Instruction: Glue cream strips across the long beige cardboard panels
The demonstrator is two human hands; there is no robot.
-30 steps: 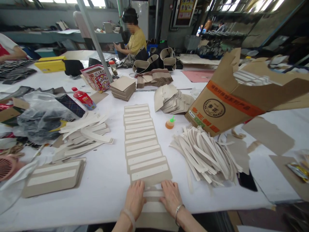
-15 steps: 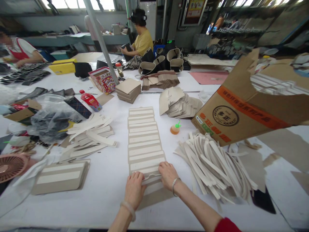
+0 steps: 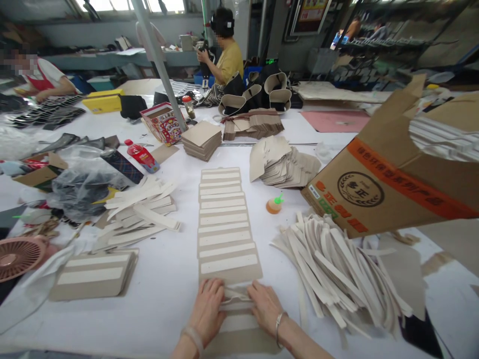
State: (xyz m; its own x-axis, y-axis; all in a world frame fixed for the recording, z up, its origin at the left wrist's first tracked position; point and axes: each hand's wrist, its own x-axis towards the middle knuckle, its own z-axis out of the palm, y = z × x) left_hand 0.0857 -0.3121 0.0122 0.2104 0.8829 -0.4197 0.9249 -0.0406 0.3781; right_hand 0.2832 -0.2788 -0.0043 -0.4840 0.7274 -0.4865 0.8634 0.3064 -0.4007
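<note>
A row of overlapping beige boards (image 3: 228, 273), each bearing white strips, runs away from me down the middle of the table. At its near end, my left hand (image 3: 209, 305) has its fingers curled on one end of a thin white strip (image 3: 236, 296). My right hand (image 3: 266, 305) grips the other end, and the strip between them looks slightly bent. Under and between my hands lies the nearest beige board (image 3: 239, 340), partly covered by them. A small glue bottle (image 3: 273, 205) with a green tip stands right of the row.
Loose white strips lie heaped at right (image 3: 337, 269) and left (image 3: 142, 214). A stack of stripped boards (image 3: 90, 289) sits front left, near a pink fan (image 3: 22, 257). A cardboard box (image 3: 374, 179) leans at right. Board stacks (image 3: 202, 140) and a metal pole (image 3: 159, 60) stand farther back.
Both my hands have moved toward me, off the previous board to the nearest one, with the strip between them. A co-worker in yellow at the back has raised a dark item.
</note>
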